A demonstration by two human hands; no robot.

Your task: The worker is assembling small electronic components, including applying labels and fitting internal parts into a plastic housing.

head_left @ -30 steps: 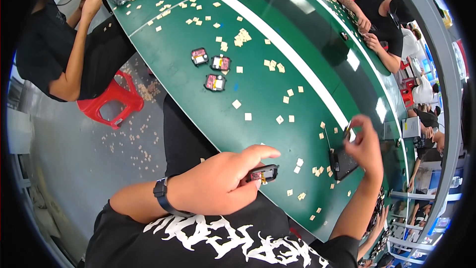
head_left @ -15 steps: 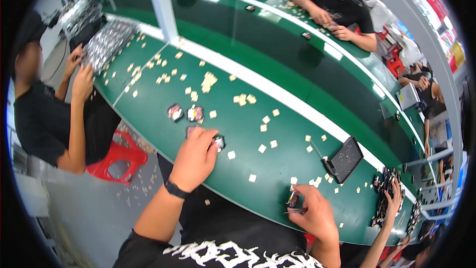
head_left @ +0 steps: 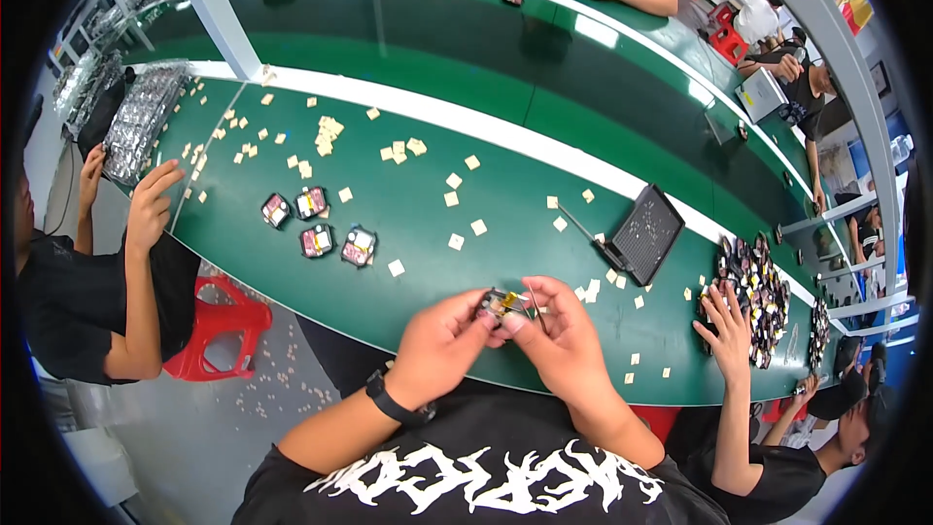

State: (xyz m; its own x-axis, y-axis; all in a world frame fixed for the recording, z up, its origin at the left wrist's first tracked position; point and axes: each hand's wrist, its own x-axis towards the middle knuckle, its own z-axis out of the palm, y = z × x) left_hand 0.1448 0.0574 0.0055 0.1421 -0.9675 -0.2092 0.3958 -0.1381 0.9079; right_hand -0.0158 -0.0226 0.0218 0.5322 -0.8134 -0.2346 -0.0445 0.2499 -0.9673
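My left hand (head_left: 442,342) and my right hand (head_left: 557,331) meet over the near edge of the green table (head_left: 428,194). Between their fingertips they pinch a small black device with a yellow part (head_left: 503,304). A thin metal tool, perhaps tweezers (head_left: 533,297), sticks up from my right hand's fingers. A black watch sits on my left wrist. Several small black-and-pink devices (head_left: 316,226) lie on the table to the left of my hands.
A black tray (head_left: 643,234) lies to the right, beyond it a heap of dark devices (head_left: 761,296) under a neighbour's hand (head_left: 723,319). Small tan squares (head_left: 453,199) are scattered over the table. Another person (head_left: 87,282) sits at left beside a red stool (head_left: 216,326).
My left hand has come back from the devices at left, and both hands now meet at the near edge around one small device. The view has swung as well.
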